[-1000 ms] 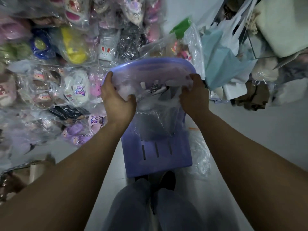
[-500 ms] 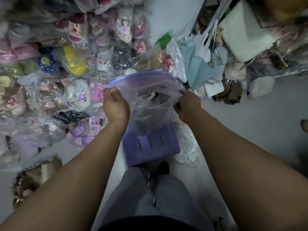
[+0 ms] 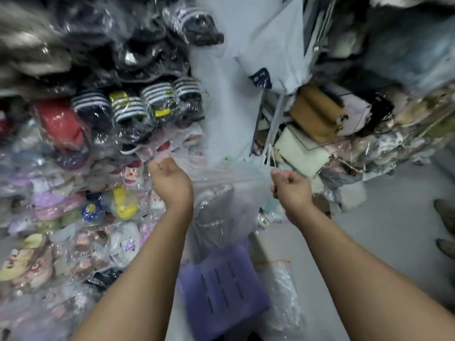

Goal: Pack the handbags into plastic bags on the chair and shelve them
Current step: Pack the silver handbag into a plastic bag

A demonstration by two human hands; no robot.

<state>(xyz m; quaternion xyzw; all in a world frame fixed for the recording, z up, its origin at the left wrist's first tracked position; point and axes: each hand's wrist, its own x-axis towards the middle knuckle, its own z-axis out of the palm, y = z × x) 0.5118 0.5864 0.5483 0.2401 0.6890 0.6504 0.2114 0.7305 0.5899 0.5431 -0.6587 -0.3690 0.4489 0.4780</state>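
step: bagged handbag lifted for shelving | left hand [image 3: 170,179] grip closed on plastic bag [image 3: 221,193] top edge; right hand [image 3: 291,188] likewise, mouth pulled taut | bag hangs above purple chair [image 3: 221,289] | next, likely: carry to shelf [image 3: 317,129] at right, find gap

Both bare forearms reach forward and upward from the lower edge of the view, roughly parallel and well apart. The left hand [image 3: 171,179] is raised with its back toward the camera, fingers curled into a closed pinch at the top edge of a clear, crinkled plastic bag [image 3: 221,205]. The right hand [image 3: 291,188], level with the left, is balled into a fist gripping the bag's opposite top edge. The film is stretched taut between them.
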